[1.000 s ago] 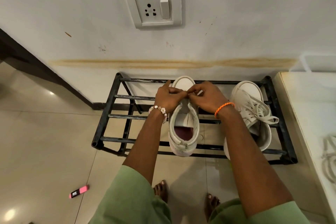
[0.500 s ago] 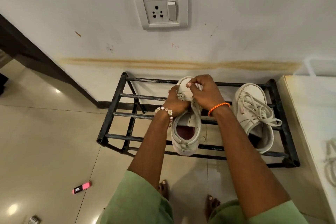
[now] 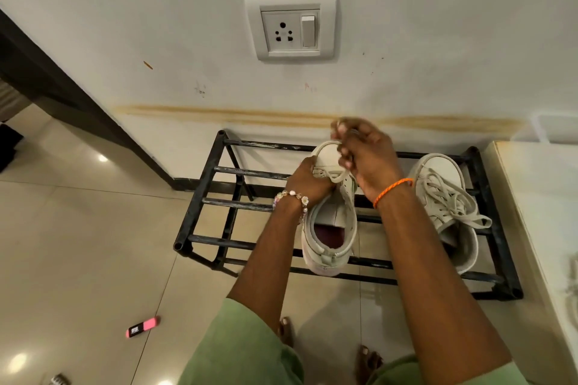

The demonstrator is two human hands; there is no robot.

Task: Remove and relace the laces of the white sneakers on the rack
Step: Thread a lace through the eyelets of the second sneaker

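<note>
1. The right hand (image 3: 364,155) is motion-blurred at its fingertips, so its grip on the lace (image 3: 336,176) is unclear.
2. The left hand (image 3: 308,181) hides the unlaced sneaker's (image 3: 331,228) left eyelets.
3. A small ridged object (image 3: 59,380) (bottom-left corner) is cut off.

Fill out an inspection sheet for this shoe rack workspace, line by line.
Surface: black metal rack of open bars, standing on a tiled floor.
Job's things: unlaced sneaker at mid rack; laced sneaker to its right; lace at the unlaced sneaker's front eyelets.
Clutter: pink object on the floor.
Grippers: left hand grips the unlaced sneaker; right hand pinches the lace, blurred.
Cables: nothing seen.
Surroundings: wall socket above; white counter at right.
</note>
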